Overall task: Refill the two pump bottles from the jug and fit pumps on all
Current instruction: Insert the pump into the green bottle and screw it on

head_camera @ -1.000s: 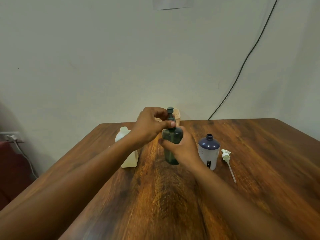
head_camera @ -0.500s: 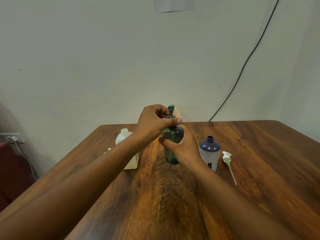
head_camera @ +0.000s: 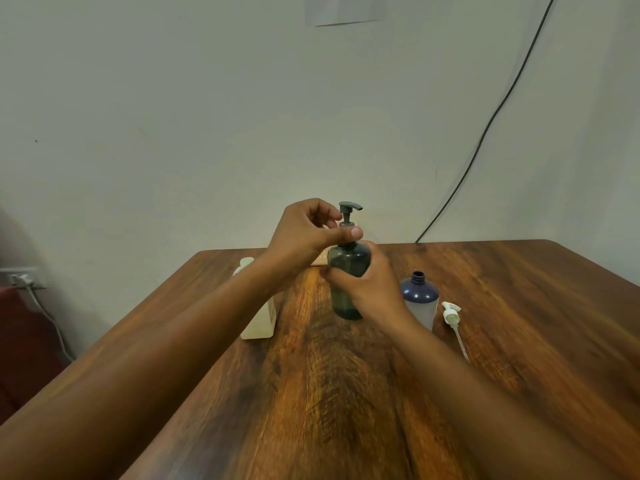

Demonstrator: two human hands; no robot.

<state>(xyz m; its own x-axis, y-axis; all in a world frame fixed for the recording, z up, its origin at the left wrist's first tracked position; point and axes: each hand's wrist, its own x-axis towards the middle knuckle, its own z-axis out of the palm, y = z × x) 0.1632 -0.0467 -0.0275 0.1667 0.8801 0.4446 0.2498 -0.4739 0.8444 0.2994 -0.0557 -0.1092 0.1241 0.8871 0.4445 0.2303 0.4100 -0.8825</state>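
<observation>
Wood-grain surface (head_camera: 346,393) fills the near view, both forearms reaching out over it toward the middle. Nearest of the working parts, the right hand (head_camera: 372,294) wraps the body of the green bottle (head_camera: 346,268), thumb across the front and fingers curled behind; it seems to brace the bottle upright on the surface so it cannot spin. Above it the left hand (head_camera: 306,233) pinches the collar at the bottle's neck between thumb and curled fingers, just under the dark pump (head_camera: 349,211), whose spout points right. That grip suits screwing the collar down, so the step in hand looks like tightening this pump.

Just right of the right hand stands the blue bottle (head_camera: 419,299), neck open and uncapped, touching nothing but the surface. Beside it, further right, the white pump (head_camera: 452,315) lies on its side with its tube pointing toward the viewer, likely laid close by so it is handy for the blue bottle once that is filled. Whether the blue bottle holds liquid I cannot tell.

Left of the green bottle, partly hidden behind the left forearm, sits the jug (head_camera: 259,323), pale and upright, within easy reach for pouring.

Beyond the surface rises a plain wall (head_camera: 207,116), with a black cable (head_camera: 485,133) slanting down its right side.
</observation>
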